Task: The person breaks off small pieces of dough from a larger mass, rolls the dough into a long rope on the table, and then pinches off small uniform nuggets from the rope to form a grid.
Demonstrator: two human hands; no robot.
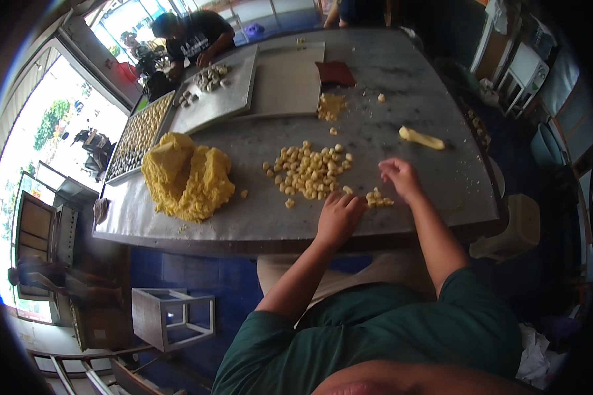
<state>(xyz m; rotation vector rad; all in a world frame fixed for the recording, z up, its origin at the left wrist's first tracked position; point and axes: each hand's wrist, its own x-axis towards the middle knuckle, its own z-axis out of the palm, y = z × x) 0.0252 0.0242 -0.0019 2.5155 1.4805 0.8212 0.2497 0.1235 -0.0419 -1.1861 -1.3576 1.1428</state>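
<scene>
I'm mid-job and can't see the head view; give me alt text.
At a grey table, a person's left hand is at the near edge of a pile of small yellow dough pieces, the right hand to its right. A large yellow dough mound sits farther left; a dough strip lies beyond the right hand.

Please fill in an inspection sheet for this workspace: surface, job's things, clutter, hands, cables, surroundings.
Surface: grey metal tabletop, smudged and crumbed.
Job's things: yellow dough mound at left; pile of small dough pieces mid-table; dough strip at right.
Clutter: dark red sheet beside a tray.
Hands: left hand at the pile's near edge, grasp unclear; right hand loosely curled, nothing seen in it.
Cables: nothing seen.
Surroundings: another person across the table; white-framed stool on blue floor.
</scene>
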